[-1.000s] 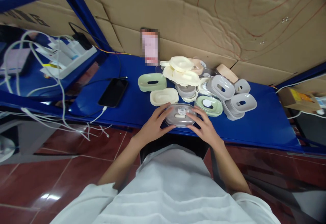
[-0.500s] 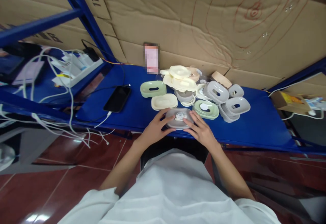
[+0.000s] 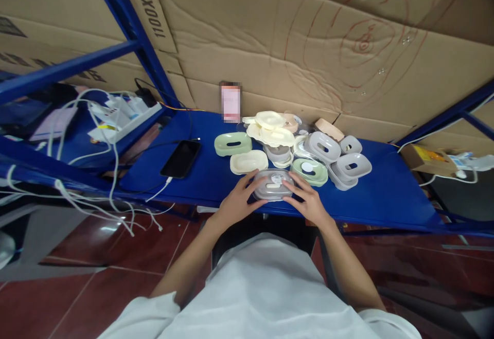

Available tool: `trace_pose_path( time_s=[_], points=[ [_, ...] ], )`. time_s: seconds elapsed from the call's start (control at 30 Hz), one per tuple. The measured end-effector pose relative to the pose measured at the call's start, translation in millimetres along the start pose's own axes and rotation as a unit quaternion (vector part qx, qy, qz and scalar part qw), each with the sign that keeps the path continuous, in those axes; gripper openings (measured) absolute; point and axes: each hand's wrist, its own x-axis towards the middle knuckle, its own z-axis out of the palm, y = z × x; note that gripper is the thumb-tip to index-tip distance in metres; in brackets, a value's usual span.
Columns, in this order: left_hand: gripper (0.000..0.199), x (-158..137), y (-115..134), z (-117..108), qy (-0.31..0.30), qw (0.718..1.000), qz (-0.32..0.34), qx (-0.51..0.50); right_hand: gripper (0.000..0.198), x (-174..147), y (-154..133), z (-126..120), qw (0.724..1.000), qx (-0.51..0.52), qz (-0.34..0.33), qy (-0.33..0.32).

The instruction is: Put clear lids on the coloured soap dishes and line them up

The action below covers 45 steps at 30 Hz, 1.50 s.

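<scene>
A grey oval soap dish [image 3: 272, 190] with a see-through cover and a round white label sits at the table's front edge. My left hand [image 3: 242, 195] grips its left end, thumb at the near side and fingers over the far side. At the opposite end, my right hand [image 3: 307, 197] holds it the same way. Just behind lie a cream tray [image 3: 249, 162] and a green dish [image 3: 309, 171] with a white round sticker. Another green dish [image 3: 232, 144] with a slot stands farther left.
Cream scalloped pieces [image 3: 272, 128] are piled behind the dish. Several grey slotted dishes [image 3: 324, 146] are stacked to the right. A black phone [image 3: 180, 159] with a white cable lies left; another phone [image 3: 230, 102] leans on the cardboard [image 3: 247, 35]. A power strip [image 3: 127, 123] trails white cables.
The camera view has shifted, so the table appears slightly lower. Fingers of both hands have drawn back from the cover's middle toward the dish's ends, uncovering more of the label.
</scene>
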Motion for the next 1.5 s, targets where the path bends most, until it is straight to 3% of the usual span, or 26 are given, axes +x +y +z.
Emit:
trace_pose_path(
  time_s=[0.3,0.53,0.7,0.93,1.13,1.23,1.37,1.5],
  points=[
    [0.058,-0.7,-2.5,-2.0,0.001,0.999,-0.007,-0.04,0.069,-5.2,-2.7,2.6,0.997,-0.058,-0.039,-0.035],
    [0.055,0.2,1.0,-8.7,-0.028,0.998,-0.006,-0.064,0.091,-1.1,-1.1,0.9,0.993,-0.021,0.042,-0.113],
    [0.063,1.6,1.4,-12.1,-0.063,0.995,-0.033,-0.075,0.084,-1.7,-4.5,0.0,0.992,-0.035,0.043,-0.114],
    [0.062,4.3,-1.2,-11.8,-0.055,0.994,-0.028,-0.091,0.081,-4.0,-6.6,0.4,0.992,-0.053,0.031,-0.109],
    [0.09,4.1,3.0,-15.5,-0.043,0.992,-0.017,-0.12,0.08,-4.0,-4.7,0.5,0.998,-0.048,0.015,-0.049],
    [0.09,4.2,3.7,-18.6,-0.032,0.988,-0.015,-0.153,0.082,-7.6,-8.2,-10.4,0.999,-0.037,0.017,0.005],
    [0.081,4.2,5.5,-19.8,-0.049,0.989,-0.023,-0.139,0.083,-31.3,3.4,-55.2,0.987,-0.101,0.038,0.121],
    [0.066,4.9,9.8,-17.5,-0.063,0.994,-0.039,-0.078,0.095,-76.0,51.9,-124.4,0.921,-0.248,0.13,0.272]
  ],
)
